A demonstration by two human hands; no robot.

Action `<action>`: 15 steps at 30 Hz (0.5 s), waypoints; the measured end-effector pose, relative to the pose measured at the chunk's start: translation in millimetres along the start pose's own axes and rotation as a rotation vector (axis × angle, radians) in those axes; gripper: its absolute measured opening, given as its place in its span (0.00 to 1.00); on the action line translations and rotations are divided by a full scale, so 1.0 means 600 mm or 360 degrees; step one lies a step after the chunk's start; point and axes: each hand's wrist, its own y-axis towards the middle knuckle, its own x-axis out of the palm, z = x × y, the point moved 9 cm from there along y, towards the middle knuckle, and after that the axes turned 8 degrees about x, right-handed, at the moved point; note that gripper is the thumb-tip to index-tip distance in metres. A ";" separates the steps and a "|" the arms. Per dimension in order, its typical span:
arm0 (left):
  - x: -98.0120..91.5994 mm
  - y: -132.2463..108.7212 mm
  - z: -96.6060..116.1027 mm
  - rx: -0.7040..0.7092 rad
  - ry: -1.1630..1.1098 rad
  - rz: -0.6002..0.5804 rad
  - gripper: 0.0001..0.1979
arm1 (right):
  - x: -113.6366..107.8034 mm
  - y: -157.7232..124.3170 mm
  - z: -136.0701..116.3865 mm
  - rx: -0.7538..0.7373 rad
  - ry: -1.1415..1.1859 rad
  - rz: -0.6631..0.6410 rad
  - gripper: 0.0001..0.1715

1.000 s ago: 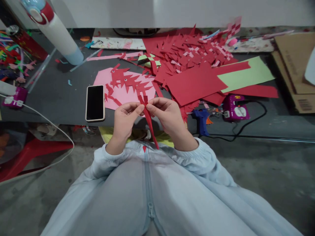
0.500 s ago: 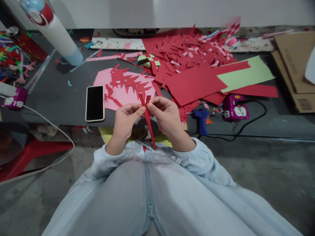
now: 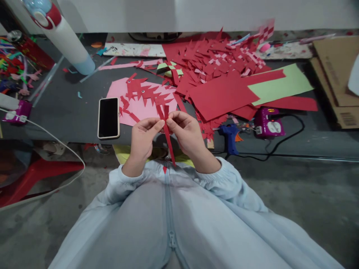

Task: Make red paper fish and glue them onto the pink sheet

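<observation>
Between both hands, over the table's front edge, is a folded red paper strip point(image 3: 169, 145) with two short ends pointing up and a long tail hanging down. My left hand point(image 3: 143, 139) pinches it from the left with thumb and fingers. From the right, my right hand point(image 3: 187, 133) pinches the same strip at the fold. Just beyond the hands lies a pink paper sheet point(image 3: 116, 91) bearing red spiky cut-outs point(image 3: 135, 88) with small eyes. A black-screened phone point(image 3: 108, 118) rests left of my left hand.
Red paper scraps point(image 3: 207, 59) heap at the back, behind a large red sheet point(image 3: 221, 95) and a green sheet point(image 3: 291, 84). A blue glue gun point(image 3: 230, 138) and purple box point(image 3: 269, 123) sit right; a white bottle point(image 3: 70, 46) stands left. Cardboard point(image 3: 336, 71) lies far right.
The short ends of the strip now stand closer to upright, and its tail has shifted slightly up and left. Both hands keep their pinch, with small finger shifts.
</observation>
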 end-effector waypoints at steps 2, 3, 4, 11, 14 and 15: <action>0.002 -0.001 -0.002 -0.0028 -0.0033 -0.0001 0.16 | 0.000 -0.002 -0.002 -0.0019 -0.0027 0.0016 0.19; 0.002 -0.001 -0.003 -0.0033 -0.0039 0.0000 0.16 | -0.001 -0.002 -0.003 -0.0028 -0.0048 0.0027 0.20; 0.001 -0.001 -0.003 -0.0033 -0.0039 0.0002 0.16 | -0.002 -0.003 -0.005 -0.0032 -0.0069 0.0038 0.20; -0.010 0.004 0.008 0.0040 0.0034 0.0055 0.17 | -0.006 0.002 0.006 0.0154 -0.0158 0.0019 0.26; -0.009 0.004 0.008 0.0028 0.0075 0.0021 0.17 | -0.006 0.003 0.009 0.0186 -0.0188 0.0003 0.27; -0.009 0.004 0.007 0.0016 0.0092 0.0002 0.17 | -0.005 0.003 0.009 0.0180 -0.0197 0.0001 0.28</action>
